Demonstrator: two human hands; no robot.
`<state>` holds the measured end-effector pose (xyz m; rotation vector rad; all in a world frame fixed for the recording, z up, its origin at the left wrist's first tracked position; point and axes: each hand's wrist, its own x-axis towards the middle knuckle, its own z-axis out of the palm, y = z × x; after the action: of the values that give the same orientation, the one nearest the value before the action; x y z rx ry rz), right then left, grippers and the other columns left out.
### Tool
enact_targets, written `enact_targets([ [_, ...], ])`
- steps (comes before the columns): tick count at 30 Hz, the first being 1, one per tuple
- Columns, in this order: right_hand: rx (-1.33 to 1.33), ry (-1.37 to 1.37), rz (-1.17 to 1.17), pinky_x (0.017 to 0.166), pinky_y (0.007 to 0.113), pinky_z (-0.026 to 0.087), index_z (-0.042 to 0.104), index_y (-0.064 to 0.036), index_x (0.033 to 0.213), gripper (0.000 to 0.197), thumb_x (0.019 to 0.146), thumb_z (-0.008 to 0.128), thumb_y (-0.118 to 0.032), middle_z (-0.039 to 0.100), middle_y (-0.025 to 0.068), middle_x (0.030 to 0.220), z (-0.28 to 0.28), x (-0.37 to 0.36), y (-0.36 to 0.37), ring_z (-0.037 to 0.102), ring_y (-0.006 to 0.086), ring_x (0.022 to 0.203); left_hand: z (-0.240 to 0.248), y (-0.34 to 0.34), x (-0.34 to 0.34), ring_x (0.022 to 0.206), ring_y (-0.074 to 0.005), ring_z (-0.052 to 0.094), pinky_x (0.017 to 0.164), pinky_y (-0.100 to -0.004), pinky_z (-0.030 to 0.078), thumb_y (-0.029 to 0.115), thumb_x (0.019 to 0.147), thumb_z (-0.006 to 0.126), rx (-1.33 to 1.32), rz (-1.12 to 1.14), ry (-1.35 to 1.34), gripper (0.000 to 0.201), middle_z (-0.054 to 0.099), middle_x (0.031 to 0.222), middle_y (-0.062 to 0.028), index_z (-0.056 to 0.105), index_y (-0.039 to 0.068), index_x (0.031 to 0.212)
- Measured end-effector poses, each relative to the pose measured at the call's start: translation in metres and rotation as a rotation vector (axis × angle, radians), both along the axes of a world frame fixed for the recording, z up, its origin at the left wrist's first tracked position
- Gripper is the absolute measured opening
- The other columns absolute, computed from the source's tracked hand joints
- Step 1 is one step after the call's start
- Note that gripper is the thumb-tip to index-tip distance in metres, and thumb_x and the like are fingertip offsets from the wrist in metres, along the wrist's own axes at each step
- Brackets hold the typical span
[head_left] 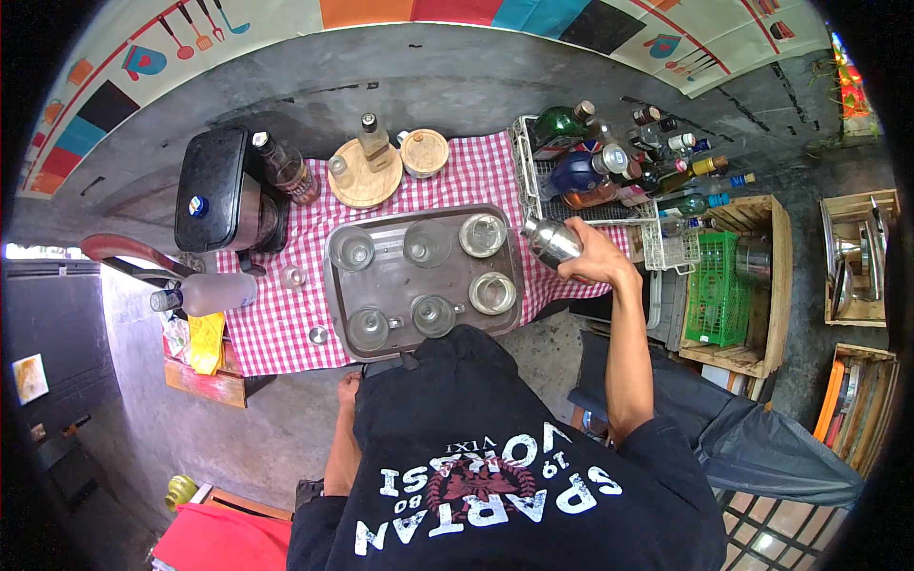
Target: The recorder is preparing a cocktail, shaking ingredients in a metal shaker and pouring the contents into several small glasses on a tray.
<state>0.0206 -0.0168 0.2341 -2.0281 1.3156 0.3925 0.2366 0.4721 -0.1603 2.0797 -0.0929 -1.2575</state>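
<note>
My right hand (592, 255) is wrapped round a steel cocktail shaker (551, 242), tilted with its narrow end toward the back right glass. Below it lies a brown serving tray (409, 283) with several glass mugs. The back right glass (483, 235) and front right glass (493, 293) look to have pale liquid in them; the other mugs, such as the front middle mug (433, 315), look clear. No stream from the shaker can be made out. My left hand (349, 388) hangs at my side below the table edge, its fingers mostly hidden. A small steel cap (317, 335) sits left of the tray.
A wire rack (671, 249) crowded with bottles stands at the right. Behind the tray are round wooden boards (367, 174) with a small bottle. A black appliance (217, 190), a dark bottle (286, 169), a frosted bottle (217, 294) and a shot glass (292, 276) occupy the left.
</note>
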Motion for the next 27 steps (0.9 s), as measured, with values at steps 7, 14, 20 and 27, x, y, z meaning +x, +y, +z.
enact_targets([
  [7, -0.002, 0.002, 0.006, 0.089, 0.036, 0.044, 0.044, -0.0004, 0.123, 0.084, 0.049, 0.075, -0.023, 0.058, 0.0221, 0.11, 0.003, 0.005, 0.0, 0.057, 0.033, 0.102, -0.027, 0.012, -0.004, 0.083, -0.0204, 0.062, 0.076, -0.0316, 0.047, 0.027, 0.085, 0.056, 0.007, 0.06, 0.009, 0.029, 0.067, 0.086, -0.0137, 0.065, 0.001, 0.096],
  [14, 0.005, 0.015, -0.005, 0.089, 0.036, 0.044, 0.043, 0.0001, 0.124, 0.085, 0.048, 0.075, -0.023, 0.058, 0.0225, 0.111, 0.004, 0.004, 0.0, 0.057, 0.0329, 0.102, -0.017, 0.007, 0.0, 0.084, -0.0183, 0.063, 0.079, -0.03, 0.047, 0.021, 0.082, 0.056, 0.017, 0.03, 0.043, 0.025, 0.068, 0.088, -0.0101, 0.067, 0.005, 0.098],
  [20, 0.002, 0.021, 0.002, 0.089, 0.036, 0.044, 0.043, 0.0005, 0.124, 0.085, 0.049, 0.074, -0.023, 0.058, 0.0226, 0.111, 0.001, 0.003, -0.001, 0.057, 0.0329, 0.102, -0.013, 0.002, -0.001, 0.085, -0.0178, 0.063, 0.08, -0.0294, 0.047, 0.02, 0.08, 0.057, 0.072, 0.042, 0.031, 0.024, 0.068, 0.088, -0.0098, 0.067, 0.005, 0.096],
  [27, -0.007, 0.026, 0.027, 0.09, 0.036, 0.044, 0.043, 0.0007, 0.124, 0.085, 0.049, 0.074, -0.023, 0.057, 0.0227, 0.112, 0.0, 0.003, -0.002, 0.057, 0.033, 0.103, 0.002, -0.004, -0.002, 0.084, -0.018, 0.062, 0.079, -0.0296, 0.047, 0.018, 0.079, 0.056, 0.072, 0.063, -0.005, 0.025, 0.068, 0.087, -0.0103, 0.067, 0.003, 0.095],
])
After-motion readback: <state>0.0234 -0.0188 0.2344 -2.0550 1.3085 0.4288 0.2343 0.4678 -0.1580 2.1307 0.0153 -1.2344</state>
